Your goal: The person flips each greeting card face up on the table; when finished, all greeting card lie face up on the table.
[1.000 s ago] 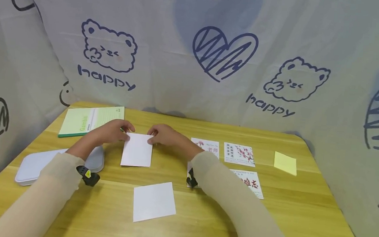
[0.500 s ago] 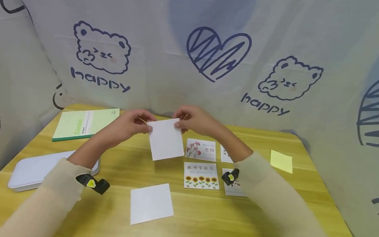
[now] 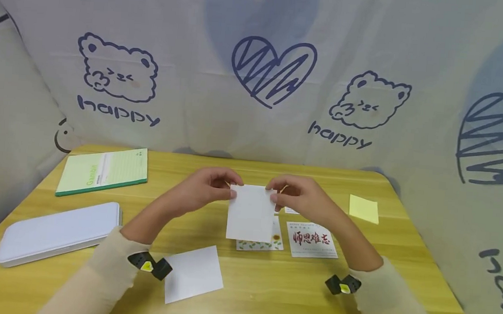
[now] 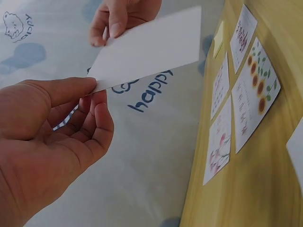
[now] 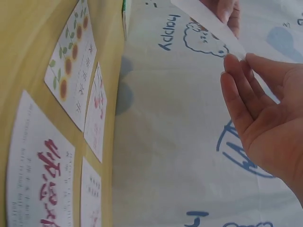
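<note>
Wooden table [image 3: 400, 284], cartoon-printed cloth backdrop [image 3: 219, 111]

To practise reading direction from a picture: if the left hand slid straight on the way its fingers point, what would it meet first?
Probably the right hand, which pinches the opposite top corner of the white card that the left hand holds; depth is uncertain.

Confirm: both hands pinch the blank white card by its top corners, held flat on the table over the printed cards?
Not flat on the table. The left hand and right hand hold the white card up in the air above the printed cards; the left wrist view shows it clear of the table.
</note>
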`<state>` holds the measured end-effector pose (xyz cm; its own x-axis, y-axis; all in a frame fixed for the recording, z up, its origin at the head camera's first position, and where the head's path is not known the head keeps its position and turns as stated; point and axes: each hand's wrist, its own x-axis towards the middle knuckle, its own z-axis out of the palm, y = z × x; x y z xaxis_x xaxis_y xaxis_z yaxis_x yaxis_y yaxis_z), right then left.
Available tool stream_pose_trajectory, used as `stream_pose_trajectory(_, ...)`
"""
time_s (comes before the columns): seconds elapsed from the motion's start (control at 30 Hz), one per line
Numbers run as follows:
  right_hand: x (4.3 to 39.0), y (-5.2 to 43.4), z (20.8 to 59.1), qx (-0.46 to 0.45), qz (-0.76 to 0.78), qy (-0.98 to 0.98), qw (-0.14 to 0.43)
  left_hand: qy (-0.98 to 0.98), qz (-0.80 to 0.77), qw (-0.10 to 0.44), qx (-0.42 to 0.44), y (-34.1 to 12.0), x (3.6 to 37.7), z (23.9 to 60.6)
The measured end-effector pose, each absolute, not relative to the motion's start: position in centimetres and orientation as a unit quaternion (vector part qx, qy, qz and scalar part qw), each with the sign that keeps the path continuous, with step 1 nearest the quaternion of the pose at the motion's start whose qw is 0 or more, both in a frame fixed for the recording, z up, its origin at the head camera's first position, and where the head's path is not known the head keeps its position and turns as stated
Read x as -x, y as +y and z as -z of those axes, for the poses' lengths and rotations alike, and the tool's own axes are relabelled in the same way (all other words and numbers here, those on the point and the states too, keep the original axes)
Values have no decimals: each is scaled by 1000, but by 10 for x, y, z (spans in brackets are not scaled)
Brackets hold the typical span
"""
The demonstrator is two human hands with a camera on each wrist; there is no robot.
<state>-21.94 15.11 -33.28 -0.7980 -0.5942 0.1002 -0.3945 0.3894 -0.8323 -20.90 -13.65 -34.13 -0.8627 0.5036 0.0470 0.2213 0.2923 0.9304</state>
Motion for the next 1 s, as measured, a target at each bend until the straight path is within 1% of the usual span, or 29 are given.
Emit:
stream_pose_trajectory(0.13, 212, 160, 339, 314, 464, 821, 110, 793, -547, 134, -232, -129, 209, 351)
stream_pose_trajectory(0.4, 209, 163, 345, 358, 483, 787, 138, 786, -550, 142, -244, -124, 211, 359)
stream_pose_trajectory(0.6, 207, 158, 354, 382, 515, 756, 133, 778, -557, 157, -243, -124, 211, 362)
stream_pose_trajectory(0.73, 207, 154, 358, 363, 555, 740, 116, 783, -557, 159, -226, -124, 210, 362)
stream_pose_trajectory(0.8, 208, 154, 358, 335, 567, 745, 101, 788, -558, 154, -210, -125, 209, 360)
stream_pose_trajectory(1.0, 215, 155, 361, 234, 569, 788, 26, 782, -572, 142, -205, -129, 207, 352)
